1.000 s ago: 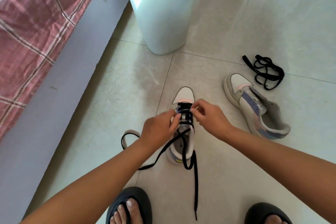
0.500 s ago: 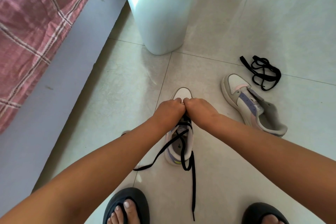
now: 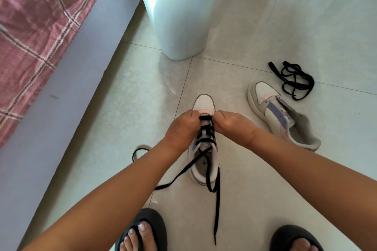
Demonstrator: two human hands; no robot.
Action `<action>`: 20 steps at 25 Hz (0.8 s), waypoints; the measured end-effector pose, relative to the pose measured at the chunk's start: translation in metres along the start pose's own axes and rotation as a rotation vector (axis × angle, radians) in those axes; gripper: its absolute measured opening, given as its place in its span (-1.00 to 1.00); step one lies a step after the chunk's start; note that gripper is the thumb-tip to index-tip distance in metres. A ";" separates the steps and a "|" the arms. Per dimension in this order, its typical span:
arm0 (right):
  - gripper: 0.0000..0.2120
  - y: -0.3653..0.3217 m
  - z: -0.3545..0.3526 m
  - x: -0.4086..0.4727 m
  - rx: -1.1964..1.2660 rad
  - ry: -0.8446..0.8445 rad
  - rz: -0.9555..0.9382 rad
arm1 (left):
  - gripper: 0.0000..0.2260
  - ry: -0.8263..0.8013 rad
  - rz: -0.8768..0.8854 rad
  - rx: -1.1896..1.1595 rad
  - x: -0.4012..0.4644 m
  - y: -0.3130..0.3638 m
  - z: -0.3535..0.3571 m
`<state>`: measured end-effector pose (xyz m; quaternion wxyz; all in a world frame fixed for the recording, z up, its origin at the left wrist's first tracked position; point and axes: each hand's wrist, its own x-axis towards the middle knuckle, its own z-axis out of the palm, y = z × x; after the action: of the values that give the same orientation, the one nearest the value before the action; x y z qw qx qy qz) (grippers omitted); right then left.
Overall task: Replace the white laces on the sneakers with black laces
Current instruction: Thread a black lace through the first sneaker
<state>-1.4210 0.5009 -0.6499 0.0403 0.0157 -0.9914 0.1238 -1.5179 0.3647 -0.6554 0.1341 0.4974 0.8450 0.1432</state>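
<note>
A white, lilac and pink sneaker (image 3: pixel 204 102) stands on the floor in front of me, toe pointing away. A black lace (image 3: pixel 206 141) is threaded through its eyelets, and the two loose ends trail over the heel onto the tiles. My left hand (image 3: pixel 182 127) pinches the lace at the lowest eyelet row on the left side. My right hand (image 3: pixel 230 124) pinches it on the right side of the same row. A second sneaker (image 3: pixel 283 116) lies unlaced to the right. A bundled spare black lace (image 3: pixel 294 79) lies beyond it.
A white bin with a blue liner (image 3: pixel 179 16) stands just beyond the sneaker. A bed with a pink checked cover (image 3: pixel 36 26) and its grey base (image 3: pixel 61 108) run along the left. My feet in black sandals (image 3: pixel 142 230) are at the bottom.
My hands moved forward from the middle eyelets to the lowest lace row near the toe, met there, then parted slightly to either side of that row.
</note>
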 end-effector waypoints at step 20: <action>-0.78 -0.013 -0.008 0.034 0.208 -0.716 0.429 | -0.82 -0.511 0.005 0.114 0.020 -0.001 -0.016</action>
<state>-1.4542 0.4891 -0.6362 -0.3346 -0.1448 -0.9059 0.2154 -1.5345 0.3802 -0.6425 0.3146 0.5264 0.7891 -0.0348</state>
